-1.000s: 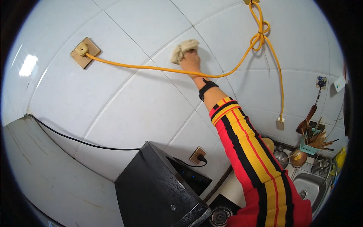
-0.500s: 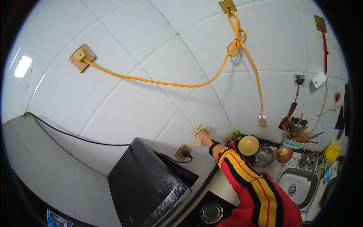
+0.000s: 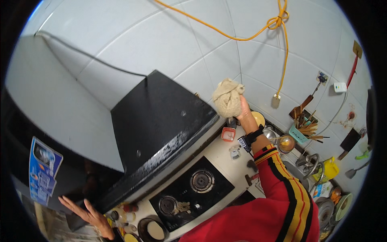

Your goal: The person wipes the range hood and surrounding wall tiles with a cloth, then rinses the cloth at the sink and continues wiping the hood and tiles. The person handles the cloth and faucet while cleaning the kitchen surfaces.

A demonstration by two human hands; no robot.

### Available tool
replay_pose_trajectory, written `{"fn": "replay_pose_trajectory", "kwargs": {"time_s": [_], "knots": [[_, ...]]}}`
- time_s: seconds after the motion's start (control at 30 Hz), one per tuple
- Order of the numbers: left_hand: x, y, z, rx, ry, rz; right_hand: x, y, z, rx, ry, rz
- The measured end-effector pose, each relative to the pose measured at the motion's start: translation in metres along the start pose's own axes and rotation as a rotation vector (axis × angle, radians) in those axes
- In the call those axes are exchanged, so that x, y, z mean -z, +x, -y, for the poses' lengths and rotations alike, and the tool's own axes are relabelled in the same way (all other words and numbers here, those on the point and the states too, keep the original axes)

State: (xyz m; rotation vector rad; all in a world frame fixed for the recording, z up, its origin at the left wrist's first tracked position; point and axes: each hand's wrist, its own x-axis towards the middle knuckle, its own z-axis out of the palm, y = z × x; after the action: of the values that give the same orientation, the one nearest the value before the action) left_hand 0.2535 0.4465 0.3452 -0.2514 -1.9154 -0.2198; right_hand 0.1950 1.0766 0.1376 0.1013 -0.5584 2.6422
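A crumpled beige cloth (image 3: 227, 98) is gripped in my right hand (image 3: 245, 109), its fingers mostly hidden behind it. The arm reaches up past the right end of the black range hood (image 3: 165, 117), in front of the white tiled wall (image 3: 169, 36). The cloth looks larger than before and seems held off the tiles. At the lower left, my left hand (image 3: 92, 218) is empty with its fingers spread, near the hood's dark glossy front. Whether it touches the hood, I cannot tell.
Below the hood lies a black gas stove (image 3: 193, 189). A pan (image 3: 152, 229) and jars stand left of it. Bowls, a chopstick holder (image 3: 297, 133) and a yellow bottle (image 3: 330, 168) line the right side. A yellow cord (image 3: 217, 30) hangs along the wall.
The view has tilted downward, showing more of the stove and counter. My right hand has come away from the tiles with the cloth. My left hand has entered at lower left.
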Motion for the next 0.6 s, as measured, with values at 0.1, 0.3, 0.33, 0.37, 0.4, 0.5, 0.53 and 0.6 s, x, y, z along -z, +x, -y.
{"fn": "replay_pose_trajectory", "kwargs": {"time_s": [0.1,0.3,0.33,0.37,0.4,0.5,0.53,0.6], "knots": [[-0.002,0.001,-0.004,0.016,-0.038,0.009,-0.057,-0.025,0.019,-0.002,-0.042,0.121],[0.001,0.007,-0.008,-0.086,-0.115,-0.019,-0.162,-0.069,0.056,0.179,-0.291,0.28],[0.0,0.007,-0.006,-0.096,-0.112,-0.01,-0.18,-0.077,0.061,0.264,-0.486,0.187],[0.001,0.005,-0.005,-0.086,-0.111,-0.009,-0.197,-0.085,0.066,0.303,-0.598,0.305],[0.0,0.004,-0.003,-0.065,-0.115,-0.002,-0.213,-0.091,0.07,0.35,-0.701,0.376],[-0.004,0.002,-0.001,-0.063,-0.144,-0.024,-0.246,-0.099,0.064,0.33,-0.788,0.465],[-0.002,0.002,-0.002,-0.043,-0.124,0.005,-0.252,-0.103,0.059,0.303,-0.807,0.408],[-0.002,0.003,-0.002,-0.088,-0.13,-0.03,-0.257,-0.107,0.046,0.245,-0.714,0.397]]}}
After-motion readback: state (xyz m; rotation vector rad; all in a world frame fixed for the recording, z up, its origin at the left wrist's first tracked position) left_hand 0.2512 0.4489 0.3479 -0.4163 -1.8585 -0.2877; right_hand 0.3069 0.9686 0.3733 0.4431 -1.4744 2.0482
